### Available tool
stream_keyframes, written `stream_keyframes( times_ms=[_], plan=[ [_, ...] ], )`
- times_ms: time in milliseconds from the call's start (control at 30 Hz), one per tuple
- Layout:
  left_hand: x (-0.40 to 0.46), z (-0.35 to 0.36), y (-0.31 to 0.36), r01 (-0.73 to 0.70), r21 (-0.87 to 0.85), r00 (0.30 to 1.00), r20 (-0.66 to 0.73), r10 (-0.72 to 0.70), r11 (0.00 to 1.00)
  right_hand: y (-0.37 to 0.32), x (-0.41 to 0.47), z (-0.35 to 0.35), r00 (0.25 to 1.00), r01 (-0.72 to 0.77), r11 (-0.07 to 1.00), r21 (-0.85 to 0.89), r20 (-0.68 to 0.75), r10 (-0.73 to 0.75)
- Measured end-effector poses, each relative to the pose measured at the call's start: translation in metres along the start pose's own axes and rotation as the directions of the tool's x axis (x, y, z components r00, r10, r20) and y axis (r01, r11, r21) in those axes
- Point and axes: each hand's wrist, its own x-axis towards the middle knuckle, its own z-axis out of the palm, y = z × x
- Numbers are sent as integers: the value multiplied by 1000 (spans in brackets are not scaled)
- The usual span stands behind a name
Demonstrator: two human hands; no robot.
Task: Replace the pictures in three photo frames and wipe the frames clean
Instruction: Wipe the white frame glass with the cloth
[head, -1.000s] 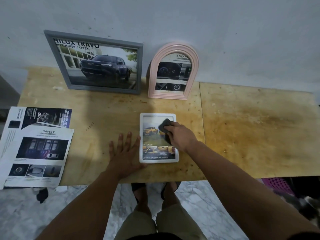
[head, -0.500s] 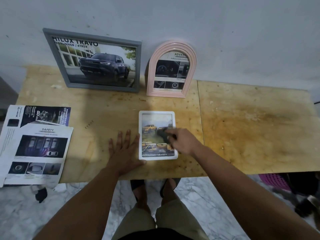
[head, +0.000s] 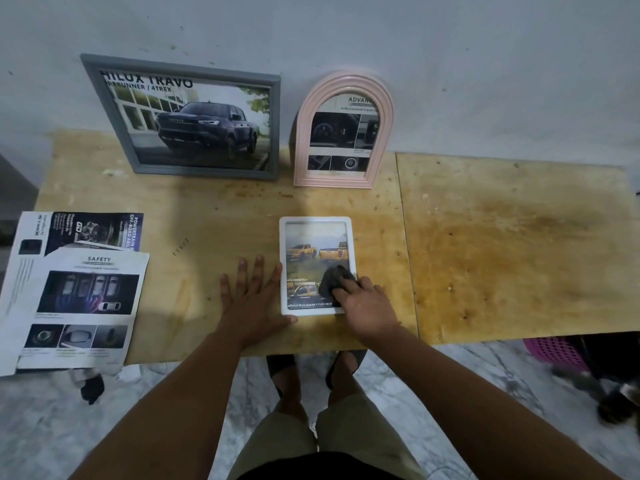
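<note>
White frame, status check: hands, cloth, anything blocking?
Left hand flat on wooden table, bracing white rectangular frame. Right hand presses dark cloth on its lower glass. Nothing in the way.

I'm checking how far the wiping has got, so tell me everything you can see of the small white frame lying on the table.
The white frame is a small upright rectangle with rounded corners, plastic-looking, lying flat and face up near the front edge of the wooden table. It holds a picture of yellow pickup trucks with a text strip below. The right hand presses a dark cloth onto its lower right part. The left hand lies flat beside it, thumb against the bottom left corner.
</note>
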Motion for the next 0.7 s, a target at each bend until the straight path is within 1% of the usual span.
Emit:
stream_keyframes(
  times_ms=[100, 167, 300, 367, 433, 467, 533, 600, 700],
  plan=[
    [-1, -1, 0, 3, -10, 1000, -4, -3, 1000, -19, -4, 1, 1000, -19, 999, 47, 15, 18],
    [-1, 0, 1, 7, -12, 1000, -7, -7, 1000, -35, -1, 0, 1000, -10, 998, 58, 1, 10],
    [-2, -1, 0, -2, 7, 1000, -8, 2, 1000, -63, 13, 5, 995, 97, 994, 54, -18, -96],
    [-1, 0, -2, -5, 18, 1000, -13, 6, 1000, -61, 19, 6, 991, 134, 990, 46, -33, -133],
    [-1, 1, -4, -15, 7, 1000, -15, 15, 1000, -47, 24, 1, 991, 131, 991, 22, -40, -130],
    [-1, 1, -4, -19, -1, 1000, -16, 19, 1000, -39, 26, -3, 994, 97, 995, 17, -45, -96],
    [0, 2, -5, -19, 0, 1000, -23, 19, 1000, -22, 35, -14, 997, -29, 999, 34, -70, 31],
    [1, 3, -5, -13, 10, 1000, -18, 14, 1000, -11, 49, -25, 984, -149, 988, 42, -87, 152],
    [1, 2, -4, -16, 6, 1000, -23, 16, 1000, -8, 75, -37, 961, -245, 965, 92, -110, 254]
  ],
)
